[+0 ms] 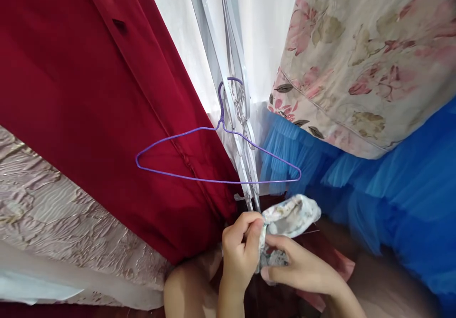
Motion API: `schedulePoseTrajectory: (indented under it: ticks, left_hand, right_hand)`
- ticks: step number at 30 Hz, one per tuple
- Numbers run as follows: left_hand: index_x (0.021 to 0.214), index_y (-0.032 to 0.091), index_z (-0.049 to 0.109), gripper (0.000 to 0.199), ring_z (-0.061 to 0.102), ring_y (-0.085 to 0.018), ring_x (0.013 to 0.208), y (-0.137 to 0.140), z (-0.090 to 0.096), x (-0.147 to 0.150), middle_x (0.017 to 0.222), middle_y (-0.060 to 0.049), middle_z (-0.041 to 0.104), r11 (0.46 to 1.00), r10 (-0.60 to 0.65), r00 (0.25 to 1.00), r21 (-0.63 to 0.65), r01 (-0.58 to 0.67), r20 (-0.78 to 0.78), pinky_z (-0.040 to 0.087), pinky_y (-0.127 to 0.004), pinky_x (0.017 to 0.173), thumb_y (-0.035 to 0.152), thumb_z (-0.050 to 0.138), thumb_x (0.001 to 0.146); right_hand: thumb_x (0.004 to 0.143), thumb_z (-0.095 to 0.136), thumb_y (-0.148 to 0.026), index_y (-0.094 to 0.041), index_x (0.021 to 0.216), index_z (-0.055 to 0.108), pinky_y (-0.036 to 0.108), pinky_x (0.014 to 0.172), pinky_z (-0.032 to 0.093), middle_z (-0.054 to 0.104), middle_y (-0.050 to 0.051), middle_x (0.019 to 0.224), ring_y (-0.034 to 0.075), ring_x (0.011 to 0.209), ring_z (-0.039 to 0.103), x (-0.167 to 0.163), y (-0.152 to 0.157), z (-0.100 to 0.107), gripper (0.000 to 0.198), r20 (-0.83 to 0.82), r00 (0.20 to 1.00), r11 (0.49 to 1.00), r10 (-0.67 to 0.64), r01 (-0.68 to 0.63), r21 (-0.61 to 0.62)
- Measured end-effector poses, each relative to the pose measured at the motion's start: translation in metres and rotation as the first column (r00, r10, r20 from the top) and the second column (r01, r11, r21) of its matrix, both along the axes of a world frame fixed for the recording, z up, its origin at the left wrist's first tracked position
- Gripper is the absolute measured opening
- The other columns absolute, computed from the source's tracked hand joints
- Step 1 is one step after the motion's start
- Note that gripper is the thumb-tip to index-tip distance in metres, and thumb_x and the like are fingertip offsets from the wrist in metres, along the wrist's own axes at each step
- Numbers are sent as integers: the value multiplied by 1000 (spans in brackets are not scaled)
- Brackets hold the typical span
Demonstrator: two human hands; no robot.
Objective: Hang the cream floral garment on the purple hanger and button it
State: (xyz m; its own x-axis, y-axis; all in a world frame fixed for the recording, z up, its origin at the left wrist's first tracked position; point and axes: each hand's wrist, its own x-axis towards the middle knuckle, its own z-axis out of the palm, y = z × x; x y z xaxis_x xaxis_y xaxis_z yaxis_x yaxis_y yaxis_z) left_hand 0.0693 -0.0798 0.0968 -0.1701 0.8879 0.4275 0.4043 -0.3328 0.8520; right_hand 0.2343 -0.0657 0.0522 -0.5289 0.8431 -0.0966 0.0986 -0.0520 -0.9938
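Note:
My left hand (242, 244) is closed, with thumb and fingers pinching a small white printed cloth (294, 215). The cloth is bunched, and its upper part bulges out to the right in a loop. What kind of piece it is I cannot tell. Just below and to the right, my right hand (302, 266) has its thumb and fingers around the cloth's lower, greyish folds. Above both hands, a purple wire hanger (199, 179) hangs bare from a white metal rack (217, 38), and nothing touches it.
Dark red fabric (107, 95) hangs at left beside a textured pinkish cloth (53, 209). To the right are a floral cloth (338, 66) and blue tulle (384, 199). White curtain (265, 38) hangs behind the rack. A bare knee (188, 289) is near my left arm.

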Motion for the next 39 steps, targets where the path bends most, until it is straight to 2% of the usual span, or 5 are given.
schedulePoseTrajectory:
  ticks: [8, 15, 25, 32, 39]
  left_hand:
    - [91, 21, 59, 23, 47, -12, 60, 0, -13, 25, 67, 2, 51, 953, -159, 970, -228, 200, 183, 37, -22, 56, 42, 55, 97]
    - [80, 17, 56, 42, 43, -13, 67, -26, -78, 4, 70, 1, 47, 815, -282, 900, -412, 408, 334, 38, -22, 60, 56, 67, 85]
    - [55, 15, 56, 27, 47, -14, 60, -20, -77, -42, 58, 0, 47, 928, -160, 987, -342, 147, -11, 39, -23, 57, 27, 67, 76]
    - [69, 18, 67, 21, 55, -15, 56, -30, -34, -70, 68, -3, 60, 988, -134, 991, -80, 131, -24, 43, -22, 52, 33, 63, 83]
    - [83, 21, 68, 18, 63, -24, 95, -2, -12, -147, 96, -6, 68, 997, -5, 806, -67, -43, -591, 50, -33, 85, 14, 52, 79]
  right_hand:
    - [79, 69, -20, -17, 82, 68, 27, 70, 46, 62, 2, 81, 17, 74, 55, 13, 4, 15, 5, -245, 961, 984, 132, -157, -87]
    - [86, 66, -28, -20, 69, 46, 23, 51, 31, 42, -4, 65, 11, 57, 37, 42, 9, -2, 27, -319, 856, 910, -408, 408, -70]
    - [64, 74, -15, -21, 73, 59, 27, 56, 35, 55, -3, 68, 13, 58, 46, 81, 48, 33, 18, -443, 148, 55, -884, 975, 216]
    - [79, 67, -39, -20, 91, 69, 32, 58, 45, 71, 7, 79, 19, 63, 61, 60, 118, 100, 23, -466, 740, 809, -485, 582, 81]
    - [69, 80, -36, -18, 62, 67, 26, 53, 49, 66, 2, 57, 16, 52, 59, 64, 155, 103, 24, -369, 897, 961, -246, 175, -215]
